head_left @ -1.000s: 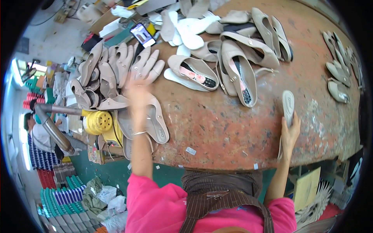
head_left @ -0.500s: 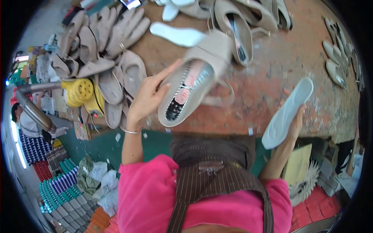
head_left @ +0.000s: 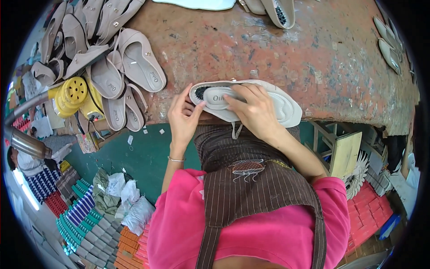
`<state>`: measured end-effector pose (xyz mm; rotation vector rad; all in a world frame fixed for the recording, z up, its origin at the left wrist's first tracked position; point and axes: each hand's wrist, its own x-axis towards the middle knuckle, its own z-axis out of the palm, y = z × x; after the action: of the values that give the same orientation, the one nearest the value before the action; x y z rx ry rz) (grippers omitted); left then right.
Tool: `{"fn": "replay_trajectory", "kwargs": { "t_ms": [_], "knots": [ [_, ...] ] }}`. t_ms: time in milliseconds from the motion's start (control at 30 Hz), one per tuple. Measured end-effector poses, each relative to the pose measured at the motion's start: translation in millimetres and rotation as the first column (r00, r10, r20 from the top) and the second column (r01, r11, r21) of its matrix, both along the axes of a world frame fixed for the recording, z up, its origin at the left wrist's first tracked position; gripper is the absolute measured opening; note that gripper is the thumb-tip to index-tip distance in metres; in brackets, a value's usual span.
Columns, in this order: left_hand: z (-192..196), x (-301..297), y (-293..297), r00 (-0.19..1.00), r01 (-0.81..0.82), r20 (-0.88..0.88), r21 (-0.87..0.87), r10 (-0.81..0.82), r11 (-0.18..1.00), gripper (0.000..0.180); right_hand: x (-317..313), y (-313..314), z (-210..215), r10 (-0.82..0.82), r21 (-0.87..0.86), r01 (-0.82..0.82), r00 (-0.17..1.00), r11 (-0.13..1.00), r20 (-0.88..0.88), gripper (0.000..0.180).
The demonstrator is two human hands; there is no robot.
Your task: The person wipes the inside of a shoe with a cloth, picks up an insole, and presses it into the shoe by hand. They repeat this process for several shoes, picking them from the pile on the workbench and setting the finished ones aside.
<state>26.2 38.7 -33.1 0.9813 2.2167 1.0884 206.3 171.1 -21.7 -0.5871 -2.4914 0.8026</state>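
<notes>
A beige slingback shoe (head_left: pixel 233 82) lies crosswise at the table's front edge, heel toward the left. My left hand (head_left: pixel 183 114) grips that heel end, thumb at the insole's edge and fingers on the outer side. A pale grey insole (head_left: pixel 288 110) lies along the shoe, its heel end inside the shoe's heel and its broad front end showing past my right hand. My right hand (head_left: pixel 255 107) is closed over the insole's middle, fingertips pressing near its heel part. A thin strap (head_left: pixel 236 130) hangs from the shoe's near side. The shoe's toe is mostly hidden by my right hand and the insole.
Several beige shoes (head_left: pixel 143 58) are piled at the table's left, beside a yellow device (head_left: pixel 71 96) on a metal pipe. A white insole sheet (head_left: pixel 197 3) and more shoes (head_left: pixel 282 13) lie at the far edge. Other shoes (head_left: pixel 387 54) stand far right. A wooden frame (head_left: pixel 347 152) is below right.
The shoe has come down to the table's front edge and turned sideways. My right hand has brought the insole leftward from the right, and its heel end is now inside the shoe.
</notes>
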Motion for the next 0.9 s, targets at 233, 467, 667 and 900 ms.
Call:
{"fn": "replay_trajectory", "kwargs": {
  "t_ms": [233, 467, 667, 900],
  "knots": [
    [-13.9, -3.5, -1.2, 0.974, -0.082, 0.220, 0.094, 0.059, 0.992, 0.041, -34.9, -11.8, -8.5, -0.025, -0.041, 0.024, 1.000, 0.999, -0.009, 0.030],
    [-14.1, -11.7, 14.8, 0.925, -0.179, 0.341, -0.001, 0.168, 0.984, 0.015, -39.8, -18.4, -16.5, 0.009, 0.033, -0.013, 0.993, 0.999, 0.120, 0.033],
    [-19.3, -10.8, 20.5, 0.976, -0.175, 0.140, 0.029, 0.170, 0.984, 0.006, -48.3, -6.0, -22.7, 0.341, 0.049, -0.343, 0.939, 0.938, 0.056, 0.036],
    [-1.7, -8.9, 25.6, 0.985, -0.132, 0.109, -0.047, 0.136, 0.990, 0.010, -9.9, -17.4, 12.2, -0.013, 0.214, -0.074, 0.925, 0.974, 0.379, 0.033]
  ]
}}
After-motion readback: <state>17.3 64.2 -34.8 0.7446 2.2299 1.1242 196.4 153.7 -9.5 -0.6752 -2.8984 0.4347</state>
